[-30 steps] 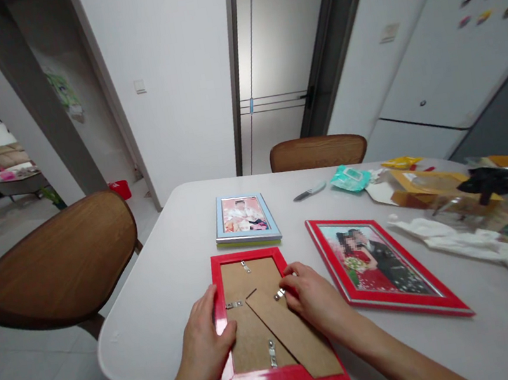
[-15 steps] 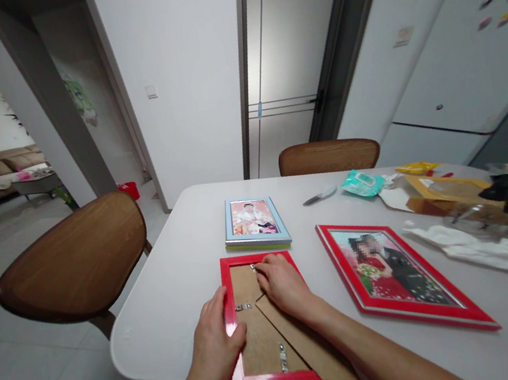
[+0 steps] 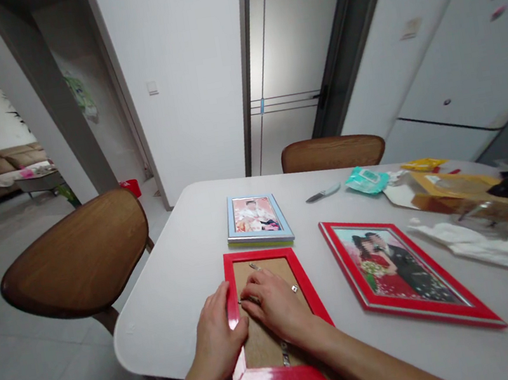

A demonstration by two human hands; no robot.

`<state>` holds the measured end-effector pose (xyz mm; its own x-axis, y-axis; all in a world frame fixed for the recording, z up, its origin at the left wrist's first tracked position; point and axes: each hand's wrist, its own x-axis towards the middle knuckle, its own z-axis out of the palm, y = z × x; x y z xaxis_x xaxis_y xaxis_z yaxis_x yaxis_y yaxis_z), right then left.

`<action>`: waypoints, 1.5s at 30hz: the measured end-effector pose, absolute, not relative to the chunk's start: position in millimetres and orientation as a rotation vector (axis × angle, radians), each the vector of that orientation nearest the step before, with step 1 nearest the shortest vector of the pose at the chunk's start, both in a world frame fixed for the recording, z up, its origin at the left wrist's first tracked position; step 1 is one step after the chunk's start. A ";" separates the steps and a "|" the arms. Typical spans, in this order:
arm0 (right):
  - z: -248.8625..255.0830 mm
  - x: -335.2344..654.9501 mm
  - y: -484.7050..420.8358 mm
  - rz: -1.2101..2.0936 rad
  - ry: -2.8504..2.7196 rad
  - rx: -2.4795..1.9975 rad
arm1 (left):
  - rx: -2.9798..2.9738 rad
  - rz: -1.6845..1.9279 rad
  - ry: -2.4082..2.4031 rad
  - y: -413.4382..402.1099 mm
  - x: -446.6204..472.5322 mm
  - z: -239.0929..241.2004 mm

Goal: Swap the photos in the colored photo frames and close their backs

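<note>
A red picture frame (image 3: 269, 377) lies face down at the table's near edge, its brown backing board (image 3: 258, 340) facing up. My left hand (image 3: 217, 337) grips the left side of this frame, thumb over the border. Bent over the board, my right hand (image 3: 276, 302) has its fingertips pinched at the metal clip on the left side, which they mostly cover. Other metal clips show at the top (image 3: 255, 267), at the right (image 3: 295, 288) and near the bottom (image 3: 285, 355). My right forearm hides part of the board and the lower right border.
Behind the frame, a light blue framed photo (image 3: 262, 238) rests on something green-edged. Another red framed photo (image 3: 423, 314) lies face up to the right. Farther back are a knife (image 3: 323, 193), a teal wipes packet (image 3: 367, 180), white crumpled material (image 3: 479, 244) and packaging. A wooden chair (image 3: 76, 256) stands left.
My right hand has moved from the top clip down and left to the left clip. The brown stand flap seen earlier is now mostly hidden by my arm. My left hand keeps its hold.
</note>
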<state>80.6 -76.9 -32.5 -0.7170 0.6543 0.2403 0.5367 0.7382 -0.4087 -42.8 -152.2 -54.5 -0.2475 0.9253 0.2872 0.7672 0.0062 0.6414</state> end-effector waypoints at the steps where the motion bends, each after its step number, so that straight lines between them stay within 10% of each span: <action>1: -32.4 77.6 -77.0 0.443 -2.553 -0.953 | 1.782 1.070 2.060 -152.3 -43.0 -54.8; 12: -7.7 146.0 -89.7 0.893 -2.729 -0.708 | 1.744 1.058 2.046 -154.3 -41.6 -52.3; 45: 0.2 149.8 -80.9 0.534 -2.278 -1.274 | 0.814 1.390 1.644 -180.4 -110.7 -15.7</action>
<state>149.8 -80.9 0.2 -0.4564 0.8642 0.2118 0.6801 0.4923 -0.5433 -110.7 -180.4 -15.7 -0.4590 0.8709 -0.1758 -0.0289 0.1832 0.9827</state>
